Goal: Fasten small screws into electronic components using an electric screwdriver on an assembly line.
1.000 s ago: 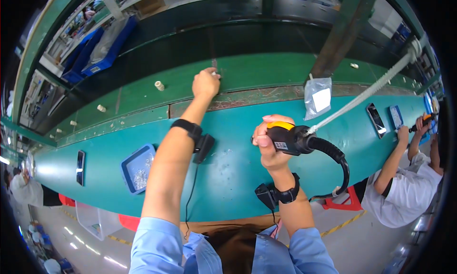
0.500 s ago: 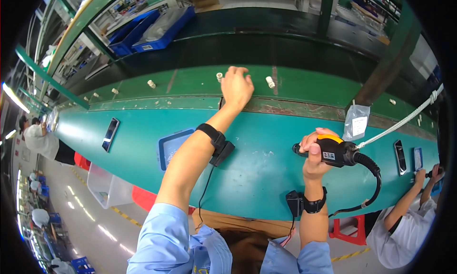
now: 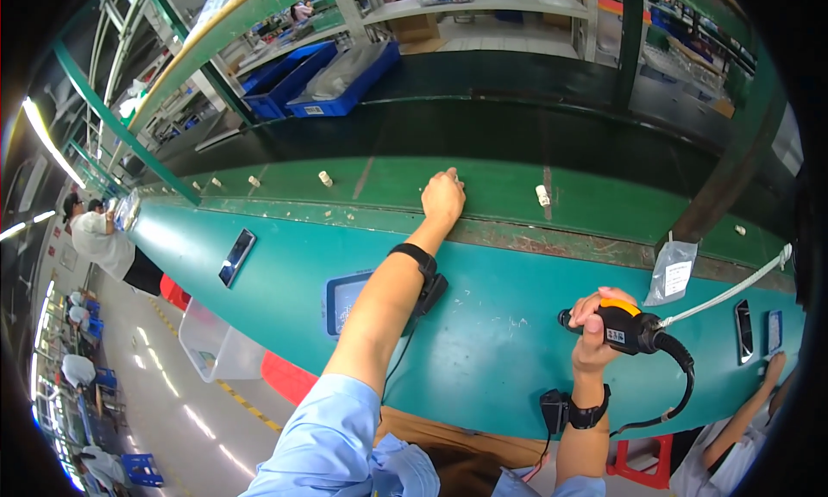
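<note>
My left hand (image 3: 443, 199) reaches far across the bench onto the green conveyor belt (image 3: 496, 199). Its fingers are curled closed and hide whatever is between them. To its right on the belt stands a small white cylindrical part (image 3: 542, 196); a similar white part (image 3: 325, 179) is off to its left. My right hand (image 3: 593, 333) grips a black and yellow electric screwdriver (image 3: 628, 329) above the teal bench top (image 3: 492, 350). A white rope (image 3: 733, 288) and a black cable (image 3: 687, 368) run from the tool. Under my left forearm lies a blue tray (image 3: 330, 305), partly covered.
Phones (image 3: 236, 257) lie on the bench at left and right. A clear plastic bag (image 3: 671, 273) hangs from the green post at right. Blue bins (image 3: 345, 87) stand beyond the belt. A co-worker's arm (image 3: 742, 415) reaches in at the right edge.
The view has shifted, so the scene sits lower and further right. My left hand has closed over the spot of the white part beside it, which is now hidden. My right hand keeps the screwdriver.
</note>
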Demonstrator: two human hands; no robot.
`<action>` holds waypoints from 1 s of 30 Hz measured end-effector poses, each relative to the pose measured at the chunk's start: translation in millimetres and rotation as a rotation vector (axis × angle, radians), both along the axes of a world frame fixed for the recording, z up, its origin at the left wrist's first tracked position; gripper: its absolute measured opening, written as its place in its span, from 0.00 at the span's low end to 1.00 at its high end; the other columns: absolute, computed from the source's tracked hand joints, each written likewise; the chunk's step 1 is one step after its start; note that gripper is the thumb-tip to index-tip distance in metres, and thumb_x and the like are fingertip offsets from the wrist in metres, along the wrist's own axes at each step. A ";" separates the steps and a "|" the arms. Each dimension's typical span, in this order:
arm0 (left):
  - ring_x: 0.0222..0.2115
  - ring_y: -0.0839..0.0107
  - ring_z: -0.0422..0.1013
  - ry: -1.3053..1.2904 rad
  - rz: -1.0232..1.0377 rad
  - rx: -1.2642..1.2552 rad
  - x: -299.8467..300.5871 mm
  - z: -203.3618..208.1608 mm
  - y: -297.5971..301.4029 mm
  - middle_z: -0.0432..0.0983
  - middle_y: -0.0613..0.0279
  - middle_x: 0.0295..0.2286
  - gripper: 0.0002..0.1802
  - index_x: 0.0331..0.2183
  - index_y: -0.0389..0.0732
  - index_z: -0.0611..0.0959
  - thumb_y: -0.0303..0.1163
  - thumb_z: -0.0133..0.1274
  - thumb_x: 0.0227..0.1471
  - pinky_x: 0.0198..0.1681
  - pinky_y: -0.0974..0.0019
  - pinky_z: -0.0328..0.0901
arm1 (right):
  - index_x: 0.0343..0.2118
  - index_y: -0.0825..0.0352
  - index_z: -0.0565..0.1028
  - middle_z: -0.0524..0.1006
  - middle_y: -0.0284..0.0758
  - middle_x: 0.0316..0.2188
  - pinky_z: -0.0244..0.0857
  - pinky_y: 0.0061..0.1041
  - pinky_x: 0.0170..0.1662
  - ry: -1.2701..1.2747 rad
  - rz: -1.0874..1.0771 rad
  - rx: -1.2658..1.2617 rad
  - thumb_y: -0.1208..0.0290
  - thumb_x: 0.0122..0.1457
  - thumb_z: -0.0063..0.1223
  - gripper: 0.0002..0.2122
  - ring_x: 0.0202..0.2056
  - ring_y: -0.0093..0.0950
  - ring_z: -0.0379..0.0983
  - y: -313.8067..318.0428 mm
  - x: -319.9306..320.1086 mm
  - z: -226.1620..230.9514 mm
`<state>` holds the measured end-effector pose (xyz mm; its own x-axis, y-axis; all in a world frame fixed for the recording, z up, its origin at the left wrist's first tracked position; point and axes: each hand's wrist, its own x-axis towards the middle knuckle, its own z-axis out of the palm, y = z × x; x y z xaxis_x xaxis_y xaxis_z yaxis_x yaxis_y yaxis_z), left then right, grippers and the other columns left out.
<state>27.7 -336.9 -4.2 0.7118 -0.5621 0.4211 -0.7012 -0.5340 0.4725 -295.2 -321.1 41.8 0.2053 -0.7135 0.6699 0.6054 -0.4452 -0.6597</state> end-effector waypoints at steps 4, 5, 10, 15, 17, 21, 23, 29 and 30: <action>0.35 0.52 0.73 0.051 -0.018 -0.004 1.9 -4.7 -1.3 0.76 0.51 0.34 0.13 0.37 0.40 0.79 0.28 0.53 0.46 0.39 0.55 0.68 | 0.43 0.71 0.63 0.66 0.31 0.17 0.62 0.19 0.21 0.014 0.006 -0.005 0.69 0.53 0.56 0.19 0.16 0.20 0.62 1.0 2.6 0.6; 0.34 0.52 0.74 0.055 -0.025 -0.042 2.7 -5.6 -1.1 0.77 0.51 0.32 0.11 0.36 0.40 0.80 0.27 0.53 0.45 0.39 0.54 0.69 | 0.43 0.71 0.63 0.66 0.31 0.17 0.62 0.19 0.21 0.021 0.009 -0.010 0.69 0.53 0.56 0.19 0.16 0.20 0.62 1.1 2.9 0.5; 0.34 0.51 0.74 0.079 -0.095 -0.034 -6.3 0.8 -4.1 0.78 0.48 0.30 0.13 0.36 0.37 0.82 0.26 0.53 0.45 0.40 0.54 0.68 | 0.42 0.71 0.63 0.66 0.31 0.17 0.62 0.19 0.21 0.026 0.000 -0.018 0.69 0.53 0.56 0.19 0.16 0.20 0.62 2.5 3.7 1.0; 0.34 0.51 0.74 0.103 -0.135 0.108 -16.6 26.8 3.3 0.78 0.47 0.30 0.12 0.35 0.37 0.82 0.25 0.53 0.45 0.39 0.54 0.69 | 0.43 0.72 0.63 0.67 0.31 0.18 0.62 0.19 0.22 0.042 -0.021 -0.004 0.68 0.54 0.55 0.18 0.17 0.21 0.63 1.4 2.5 0.0; 0.33 0.51 0.74 0.088 -0.254 0.031 -28.3 42.1 7.8 0.78 0.47 0.29 0.12 0.35 0.37 0.82 0.25 0.53 0.44 0.38 0.55 0.69 | 0.43 0.72 0.63 0.67 0.32 0.19 0.61 0.21 0.24 0.054 -0.016 -0.018 0.66 0.57 0.52 0.17 0.18 0.21 0.63 -0.8 4.0 3.7; 0.32 0.50 0.74 0.121 -0.589 -0.051 -86.9 73.3 41.6 0.77 0.46 0.28 0.11 0.34 0.34 0.81 0.25 0.54 0.43 0.37 0.56 0.69 | 0.43 0.72 0.64 0.67 0.32 0.18 0.63 0.20 0.23 -0.016 -0.017 -0.004 0.67 0.55 0.54 0.18 0.18 0.21 0.64 -2.4 -1.6 5.3; 0.31 0.49 0.73 0.107 -0.760 -0.034 -125.2 83.6 73.4 0.77 0.46 0.28 0.11 0.34 0.33 0.80 0.24 0.55 0.42 0.36 0.56 0.69 | 0.43 0.72 0.64 0.67 0.32 0.18 0.63 0.20 0.23 -0.009 -0.034 -0.002 0.67 0.55 0.54 0.18 0.18 0.21 0.64 -1.7 -3.8 6.8; 0.31 0.53 0.73 0.219 -0.921 0.037 -197.2 48.5 160.8 0.76 0.52 0.32 0.13 0.36 0.36 0.79 0.24 0.56 0.43 0.34 0.58 0.69 | 0.45 0.70 0.64 0.66 0.33 0.20 0.60 0.22 0.25 -0.015 0.003 -0.044 0.67 0.58 0.50 0.16 0.20 0.22 0.62 -3.2 -5.1 11.2; 0.32 0.54 0.73 0.210 -0.928 0.022 -206.7 37.8 169.7 0.76 0.53 0.33 0.13 0.36 0.37 0.79 0.24 0.57 0.43 0.34 0.59 0.69 | 0.45 0.70 0.65 0.66 0.32 0.20 0.60 0.23 0.25 -0.024 0.011 -0.032 0.66 0.58 0.51 0.17 0.20 0.22 0.62 -2.1 -3.6 12.6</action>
